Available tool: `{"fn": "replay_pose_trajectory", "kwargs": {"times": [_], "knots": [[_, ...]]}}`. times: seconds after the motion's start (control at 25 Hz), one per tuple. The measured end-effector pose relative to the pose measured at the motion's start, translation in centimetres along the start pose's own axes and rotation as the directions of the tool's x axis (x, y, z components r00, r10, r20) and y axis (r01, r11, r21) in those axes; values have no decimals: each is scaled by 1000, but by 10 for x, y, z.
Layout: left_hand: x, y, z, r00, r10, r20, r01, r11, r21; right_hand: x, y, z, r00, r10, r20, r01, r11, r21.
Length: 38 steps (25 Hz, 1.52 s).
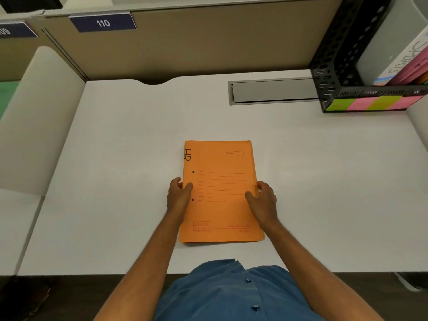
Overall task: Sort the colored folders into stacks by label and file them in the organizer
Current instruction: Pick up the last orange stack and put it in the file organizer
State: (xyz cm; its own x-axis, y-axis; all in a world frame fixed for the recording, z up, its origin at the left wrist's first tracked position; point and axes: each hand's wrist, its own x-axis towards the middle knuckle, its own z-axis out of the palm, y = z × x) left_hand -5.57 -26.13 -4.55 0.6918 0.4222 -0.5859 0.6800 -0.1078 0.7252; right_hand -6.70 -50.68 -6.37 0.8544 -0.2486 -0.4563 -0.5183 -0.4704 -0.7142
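**Orange HR folders squared up between both hands**

Head view: a stack of orange folders (220, 193) lies flat near the middle of the white surface (115, 158), slightly toward the near edge. The top cover carries a handwritten "HR" along its left edge and printed form lines. The left hand (179, 196) grips the stack's left edge, thumb on the cover and fingers curled beside it. The right hand (264, 200) grips the right edge the same way, thumb resting on top.

At the far right stands a black perforated organizer (333, 66) holding pink folders (414, 68) and a white one marked "SHORTS" (403, 54); green and pink sticky labels (370, 103) line its near face. A grey cable hatch (273, 91) sits just left of it. The beige partition (196, 42) behind bears a "110" plate (103, 23).
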Motion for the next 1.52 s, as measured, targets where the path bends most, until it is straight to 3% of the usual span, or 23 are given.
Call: {"fn": "replay_pose_trajectory", "kwargs": {"times": [0.16, 0.32, 0.52, 0.76, 0.96, 1.24, 1.36, 1.52], "knots": [[11, 4, -3, 974, -88, 207, 138, 961, -238, 9, -4, -14, 994, 96, 60, -105, 979, 175], [8, 3, -3, 920, -95, 380, 228, 919, -323, 13, -3, -28, 972, 154, 179, -206, 922, 327], [-3, 10, 0, 898, -63, 436, 259, 876, -408, 11, -3, -33, 959, 118, 257, -190, 942, 277], [-27, 48, 21, 904, 93, 417, 124, 877, -465, 2, -25, -35, 979, 10, 204, 2, 998, -59], [-58, 104, 66, 832, 251, 495, 21, 877, -480, -9, -81, -77, 956, -96, 277, 54, 986, 155], [-115, 167, 150, 725, 385, 571, -149, 897, -416, -14, -107, -164, 958, -238, 161, 185, 939, 289], [-136, 183, 190, 688, 414, 596, -213, 900, -380, -4, -98, -209, 980, -177, 95, 125, 906, 404], [-154, 196, 252, 645, 534, 546, -433, 845, -315, 16, -74, -257, 994, -89, -67, 111, 800, 589]]}}
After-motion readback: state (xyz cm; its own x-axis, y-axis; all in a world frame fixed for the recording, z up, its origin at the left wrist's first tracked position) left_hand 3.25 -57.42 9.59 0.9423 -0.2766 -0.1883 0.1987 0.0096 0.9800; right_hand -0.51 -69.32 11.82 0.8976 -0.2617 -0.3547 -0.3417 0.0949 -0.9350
